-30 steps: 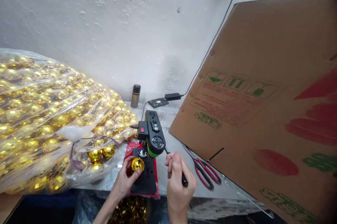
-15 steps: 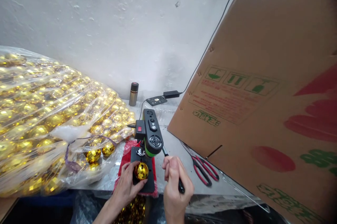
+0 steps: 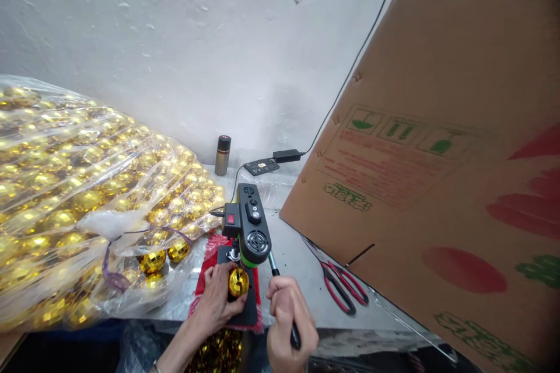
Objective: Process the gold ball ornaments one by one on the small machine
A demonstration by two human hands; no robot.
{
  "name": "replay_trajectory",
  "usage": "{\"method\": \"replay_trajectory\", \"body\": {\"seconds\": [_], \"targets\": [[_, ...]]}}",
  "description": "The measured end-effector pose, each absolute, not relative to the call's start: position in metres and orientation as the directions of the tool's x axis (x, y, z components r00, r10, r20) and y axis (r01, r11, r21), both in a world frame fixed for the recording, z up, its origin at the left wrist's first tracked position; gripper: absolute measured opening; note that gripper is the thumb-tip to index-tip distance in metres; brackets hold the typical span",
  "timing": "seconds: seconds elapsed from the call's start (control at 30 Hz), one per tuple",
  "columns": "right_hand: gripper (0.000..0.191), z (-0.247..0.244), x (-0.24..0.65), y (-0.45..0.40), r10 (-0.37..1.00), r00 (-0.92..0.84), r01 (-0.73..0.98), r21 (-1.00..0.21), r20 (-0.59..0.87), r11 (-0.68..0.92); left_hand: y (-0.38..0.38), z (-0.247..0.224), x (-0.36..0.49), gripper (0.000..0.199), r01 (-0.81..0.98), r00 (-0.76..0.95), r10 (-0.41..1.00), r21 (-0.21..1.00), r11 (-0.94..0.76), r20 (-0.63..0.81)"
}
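Note:
A gold mirrored ball (image 3: 238, 282) sits between the thumb and fingers of my left hand (image 3: 216, 297), over the black base plate (image 3: 247, 312) of a small drill press (image 3: 255, 218). The press has a dark head with round vents and a red switch on its side. Its head stands just above and behind the ball; the drill tip is hidden. My right hand (image 3: 289, 323) is wrapped round the black-handled lever (image 3: 296, 337) at the right of the press. Red plastic (image 3: 207, 279) lies under the base.
A clear bag (image 3: 87, 198) of gold balls fills the left. At the right leans a big cardboard box (image 3: 394, 198), with red-handled scissors (image 3: 343, 285) before it. A spray can (image 3: 223, 156), a small black board (image 3: 261, 166) and a power adapter (image 3: 287, 156) are by the wall.
My right hand and the lever handle have shifted slightly down and left. My left hand still holds the ball, now a little closer to the press head. The view has tilted slightly.

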State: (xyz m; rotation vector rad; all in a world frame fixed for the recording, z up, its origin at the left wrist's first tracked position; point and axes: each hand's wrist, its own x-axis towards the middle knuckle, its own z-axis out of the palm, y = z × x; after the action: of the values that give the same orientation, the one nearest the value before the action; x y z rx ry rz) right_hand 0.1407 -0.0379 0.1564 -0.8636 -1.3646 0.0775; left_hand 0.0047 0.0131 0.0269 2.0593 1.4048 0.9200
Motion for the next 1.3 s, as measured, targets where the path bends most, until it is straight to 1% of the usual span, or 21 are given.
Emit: {"method": "replay_trajectory", "body": {"seconds": [0.1,0.33,0.43,0.57,0.93,1.07,1.17,1.3], "targets": [[0.034,0.137,0.141,-0.037,0.477,0.250,0.457,-0.537,0.843,0.709,0.012,0.031,0.004,0.052,0.617,0.257,0.938,0.707,-0.346,0.235],[0.039,0.114,0.133,-0.031,0.408,0.350,0.486,-0.536,0.843,0.690,0.011,0.026,0.008,0.053,0.609,0.232,0.948,0.727,-0.317,0.219],[0.040,0.109,0.132,-0.030,0.405,0.367,0.473,-0.543,0.838,0.694,0.011,0.026,0.008,0.053,0.610,0.234,0.950,0.730,-0.310,0.207],[0.038,0.106,0.133,-0.031,0.415,0.372,0.449,-0.552,0.830,0.702,0.010,0.031,0.007,0.053,0.616,0.227,0.953,0.728,-0.300,0.201],[0.047,0.123,0.126,-0.028,0.353,0.405,0.515,-0.530,0.843,0.674,0.011,0.030,0.007,0.051,0.582,0.240,0.948,0.750,-0.312,0.208],[0.047,0.118,0.127,-0.027,0.335,0.403,0.523,-0.514,0.852,0.680,0.012,0.028,0.009,0.053,0.589,0.233,0.950,0.747,-0.308,0.207],[0.044,0.110,0.127,-0.027,0.345,0.361,0.547,-0.496,0.866,0.674,0.011,0.029,0.011,0.050,0.605,0.223,0.954,0.739,-0.297,0.201],[0.042,0.098,0.125,-0.027,0.349,0.382,0.542,-0.513,0.856,0.666,0.010,0.030,0.010,0.047,0.618,0.218,0.954,0.728,-0.298,0.206]]}}
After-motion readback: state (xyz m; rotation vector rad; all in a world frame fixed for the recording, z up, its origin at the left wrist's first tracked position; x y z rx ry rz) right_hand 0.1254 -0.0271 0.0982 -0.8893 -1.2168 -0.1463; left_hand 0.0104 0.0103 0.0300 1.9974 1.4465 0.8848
